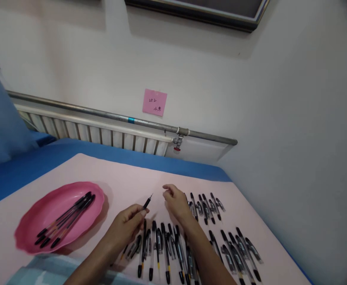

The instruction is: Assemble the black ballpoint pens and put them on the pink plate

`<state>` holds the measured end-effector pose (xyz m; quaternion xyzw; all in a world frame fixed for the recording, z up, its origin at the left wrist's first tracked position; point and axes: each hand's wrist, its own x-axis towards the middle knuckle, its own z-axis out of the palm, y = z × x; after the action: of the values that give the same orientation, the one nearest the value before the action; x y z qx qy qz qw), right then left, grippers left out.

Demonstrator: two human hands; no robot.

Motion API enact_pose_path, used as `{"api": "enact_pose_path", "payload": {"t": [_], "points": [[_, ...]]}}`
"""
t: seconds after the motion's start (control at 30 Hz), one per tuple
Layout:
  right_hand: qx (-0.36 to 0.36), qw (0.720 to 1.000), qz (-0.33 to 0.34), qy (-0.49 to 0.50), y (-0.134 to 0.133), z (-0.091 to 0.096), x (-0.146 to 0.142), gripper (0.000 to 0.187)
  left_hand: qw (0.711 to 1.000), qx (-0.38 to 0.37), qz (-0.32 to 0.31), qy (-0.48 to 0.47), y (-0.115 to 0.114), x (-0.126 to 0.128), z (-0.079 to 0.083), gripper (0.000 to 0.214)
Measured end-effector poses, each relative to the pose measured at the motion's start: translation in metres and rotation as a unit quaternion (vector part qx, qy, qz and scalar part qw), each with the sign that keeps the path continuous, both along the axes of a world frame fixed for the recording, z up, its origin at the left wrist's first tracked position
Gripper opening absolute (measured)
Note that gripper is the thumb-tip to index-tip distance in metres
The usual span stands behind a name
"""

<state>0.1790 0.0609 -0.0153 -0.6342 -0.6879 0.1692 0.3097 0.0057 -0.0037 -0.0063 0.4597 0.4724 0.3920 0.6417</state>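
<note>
My left hand (127,225) is closed around a black-gripped pen (147,202), its thin point tilted up to the right. A short gap separates that point from my right hand (176,201), whose fingers are curled and drawn together. Anything between those fingertips is too small to make out. Below and between my forearms lie several pens with black ends (152,249), dark refills and loose clear pen caps (159,240) among them. My right forearm hides part of this row. To the left, a pink scalloped dish (21,237) holds several capless-looking pens (65,221).
More pens and caps lie in groups at the right (206,208) and lower right (240,253) of the pale pink tabletop (126,174). A blue surface (167,157) borders it. Behind stand a white radiator (102,134), a metal pipe (102,113) and a wall with a pink note (155,102).
</note>
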Motion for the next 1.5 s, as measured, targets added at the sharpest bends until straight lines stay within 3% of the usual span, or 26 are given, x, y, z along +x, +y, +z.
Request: {"api": "enact_pose_path", "payload": {"t": [0.07,0.1,0.2,0.23,0.3,0.5,1.07,1.33,1.5], "points": [[-0.009,0.987,0.021,0.161,-0.002,0.008,-0.007,0.027,1.000,-0.004,-0.005,-0.005,-0.001,0.002,0.001,0.035],[-0.020,0.960,0.033,0.276,-0.004,0.012,-0.012,0.024,1.000,-0.005,-0.007,-0.007,-0.001,0.003,0.002,0.036],[-0.072,0.816,0.052,0.571,-0.011,0.019,-0.025,0.016,1.000,-0.004,-0.009,-0.005,-0.003,0.005,0.003,0.038],[-0.087,0.788,0.055,0.607,-0.013,0.020,-0.029,0.016,1.000,-0.002,-0.008,-0.005,-0.003,0.005,0.003,0.038],[-0.107,0.768,0.066,0.628,-0.017,0.021,-0.034,0.017,1.000,0.004,-0.009,-0.007,-0.003,0.005,0.002,0.036],[-0.106,0.784,0.077,0.607,-0.021,0.022,-0.038,0.016,1.000,0.006,-0.008,-0.017,-0.001,0.002,0.000,0.031],[-0.127,0.789,0.070,0.597,-0.025,0.020,-0.045,0.018,1.000,-0.006,0.016,-0.025,-0.001,0.002,0.006,0.030],[-0.124,0.786,0.094,0.599,-0.025,0.018,-0.046,0.012,0.992,-0.056,0.011,-0.110,-0.001,-0.001,0.005,0.034],[-0.143,0.780,0.108,0.599,-0.024,0.015,-0.043,0.012,0.994,-0.052,0.005,-0.100,-0.001,-0.002,0.004,0.037]]}}
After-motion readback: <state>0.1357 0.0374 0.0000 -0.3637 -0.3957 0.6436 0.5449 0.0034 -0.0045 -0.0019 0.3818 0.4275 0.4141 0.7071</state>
